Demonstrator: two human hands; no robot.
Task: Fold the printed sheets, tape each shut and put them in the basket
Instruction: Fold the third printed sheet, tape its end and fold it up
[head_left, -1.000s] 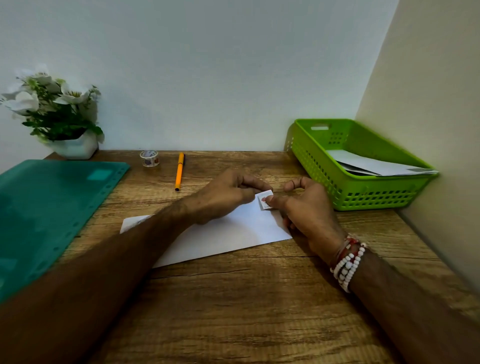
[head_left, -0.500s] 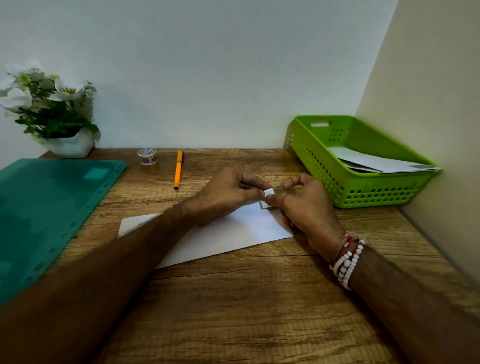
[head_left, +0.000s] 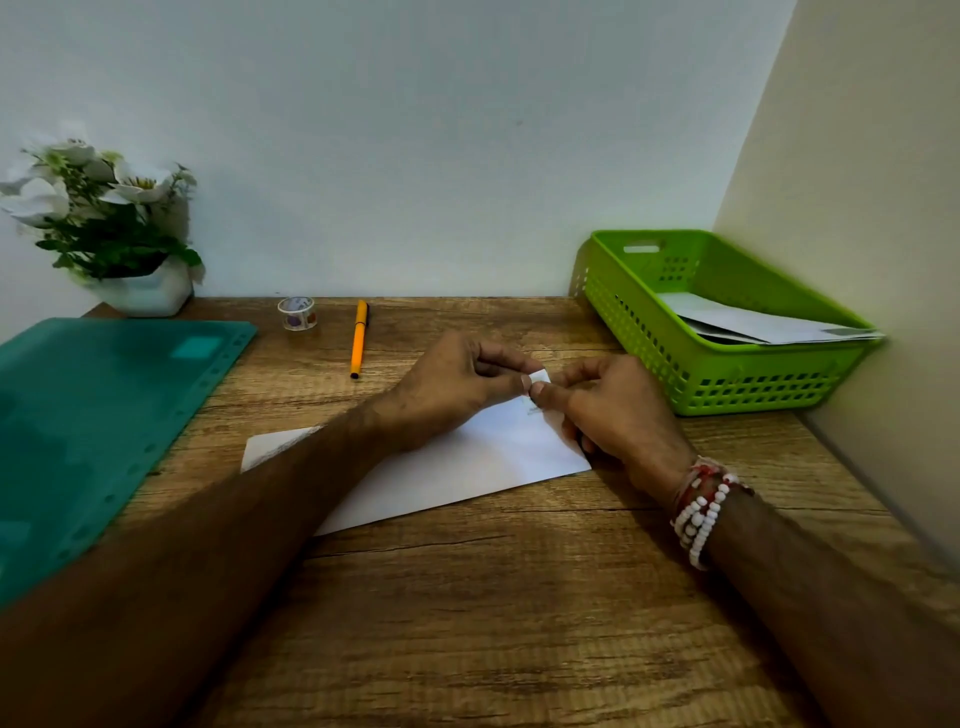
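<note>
Pinching a small white tape piece between them, both hands meet over the far right corner of the sheet.

Left hand: thumb and forefinger curled, nipping the piece's left edge; other fingers tucked under.
Right hand: thumb and forefinger nipping the piece's right edge; lower fingers rest on the sheet's right end.
Whether the piece touches the paper, cannot tell. Faint print shows on the sheet just under the right thumb.

Sheet is folded and lies flat on the counter, its long side slanting from near left to far right. The left forearm crosses over its middle, and its left end pokes out beyond the forearm.

Basket, green, sits far right against the wall, near the sheet but apart from it. Papers lie inside, one corner overhanging the right rim.

Tape roll stands at the back of the counter, with an orange pen just right of it. Teal folder at the left edge. Potted white flowers in the back left corner. Beaded bracelets on the right wrist.
</note>
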